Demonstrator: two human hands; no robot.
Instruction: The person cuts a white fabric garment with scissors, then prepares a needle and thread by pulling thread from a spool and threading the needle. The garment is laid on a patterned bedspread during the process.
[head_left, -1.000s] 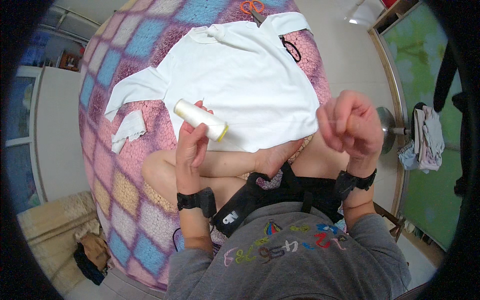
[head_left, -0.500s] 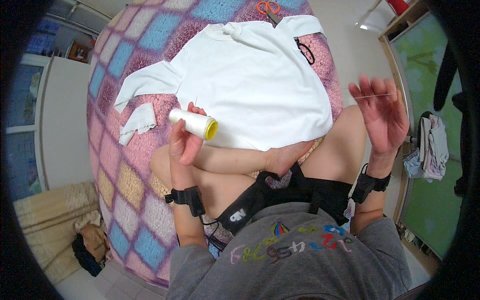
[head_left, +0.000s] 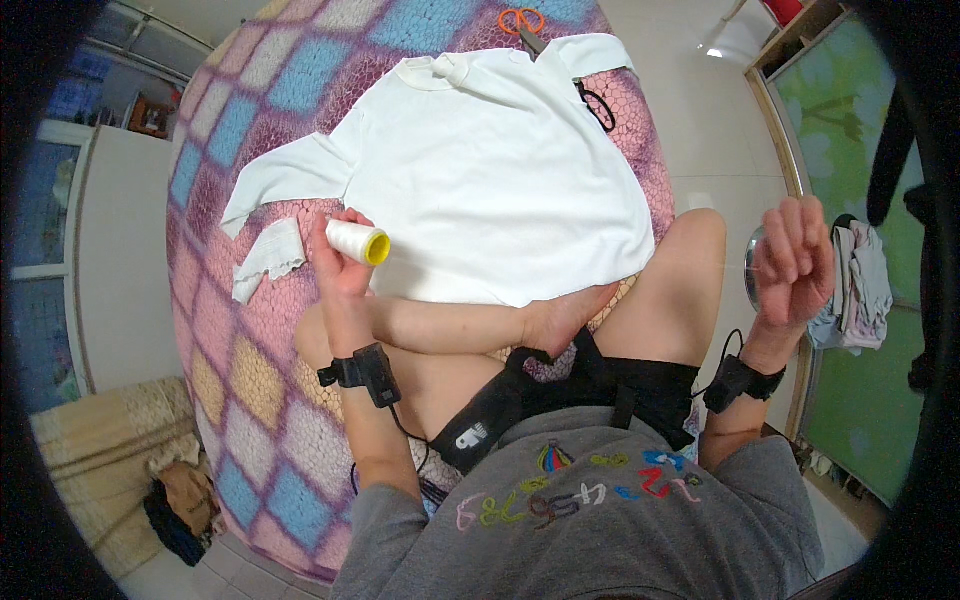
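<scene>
The one head-worn fisheye view looks steeply down, close over the person's lap and checkered blanket (head_left: 250, 340).

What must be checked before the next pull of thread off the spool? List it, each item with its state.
1. Spool of white thread gripped in the left hand: ok.
2. Right hand raised out to the side, clear of the white shirt: ok.
3. Thread strand pinched in the right hand's fingers: cannot tell, too thin to see.
4. White shirt spread flat on the checkered blanket: ok.
5. Orange-handled scissors at the far edge, beyond the shirt's collar, away from both hands: ok.
6. Strip of white cloth lying on the blanket just left of the spool hand: ok, apart from the spool.
</scene>
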